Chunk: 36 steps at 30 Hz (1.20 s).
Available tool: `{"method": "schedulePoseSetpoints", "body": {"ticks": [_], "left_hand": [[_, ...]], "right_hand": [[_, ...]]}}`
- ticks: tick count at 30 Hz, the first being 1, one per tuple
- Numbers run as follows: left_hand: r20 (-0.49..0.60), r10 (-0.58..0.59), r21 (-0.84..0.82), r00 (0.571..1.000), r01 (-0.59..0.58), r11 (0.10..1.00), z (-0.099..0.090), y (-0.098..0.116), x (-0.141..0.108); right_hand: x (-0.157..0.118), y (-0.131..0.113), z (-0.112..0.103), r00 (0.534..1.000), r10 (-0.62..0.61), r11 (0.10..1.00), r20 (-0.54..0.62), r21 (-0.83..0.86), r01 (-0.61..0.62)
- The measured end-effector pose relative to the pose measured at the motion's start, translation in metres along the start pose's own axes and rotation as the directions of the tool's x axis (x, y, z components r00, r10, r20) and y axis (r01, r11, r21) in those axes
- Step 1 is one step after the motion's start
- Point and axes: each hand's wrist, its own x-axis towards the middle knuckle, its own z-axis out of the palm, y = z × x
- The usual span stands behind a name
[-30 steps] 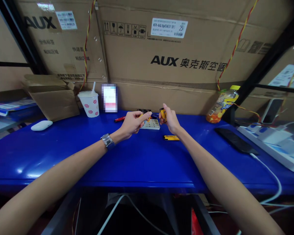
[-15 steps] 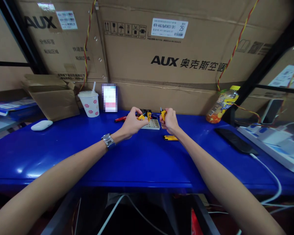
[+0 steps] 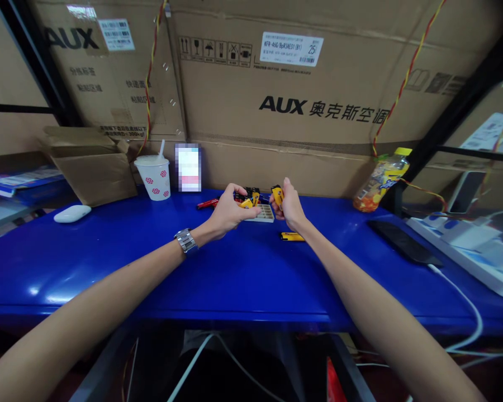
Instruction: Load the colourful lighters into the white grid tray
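Yellow-and-black batteries (image 3: 277, 195) in both hands, just above a beige plastic grid tray (image 3: 263, 213) near the back edge of the glossy blue desk (image 3: 109, 273). Left hand (image 3: 230, 211) curled narrow, fingers around one battery (image 3: 247, 203); right hand (image 3: 289, 207) pinching another upright. Loose battery (image 3: 292, 236) on the desk just in front of the right hand; more batteries (image 3: 251, 194) bunched behind the tray.
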Motion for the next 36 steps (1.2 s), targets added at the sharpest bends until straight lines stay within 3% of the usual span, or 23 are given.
{"method": "schedulePoseSetpoints", "body": {"ticks": [3,5,8,10,18,27,31,36], "left_hand": [[0.026,0.011,-0.016,1.0,-0.01,1.0,0.0,-0.001,0.0],[0.031,0.007,-0.016,0.999,-0.006,1.0,-0.001,-0.002,0.001],[0.03,-0.008,-0.007,1.0,0.009,1.0,-0.002,-0.004,0.002],[0.024,-0.007,0.004,1.0,0.007,1.0,-0.003,-0.005,0.003],[0.016,0.003,0.048,1.0,-0.004,0.999,-0.004,-0.006,0.004],[0.048,-0.031,0.033,0.998,0.029,0.999,-0.002,-0.001,0.001],[0.056,-0.034,0.035,0.998,0.032,0.999,-0.002,0.0,0.0],[0.1,-0.057,-0.002,0.993,0.058,0.998,-0.001,0.004,-0.002]], "right_hand": [[0.002,0.005,0.0,0.994,-0.106,0.993,-0.036,-0.056,0.104],[0.004,0.009,-0.001,0.976,-0.216,0.969,0.017,-0.118,0.217],[0.012,0.016,-0.003,0.892,-0.444,0.853,0.083,-0.267,0.449],[0.016,0.022,-0.004,0.844,-0.528,0.774,0.099,-0.352,0.526],[0.019,0.034,-0.002,0.893,-0.401,0.87,0.204,-0.22,0.441],[0.017,0.03,-0.002,0.897,-0.35,0.882,0.271,-0.228,0.412],[0.013,0.026,-0.001,0.888,-0.407,0.823,0.213,-0.335,0.458],[0.006,0.014,0.0,0.895,-0.416,0.866,0.158,-0.23,0.443]]}}
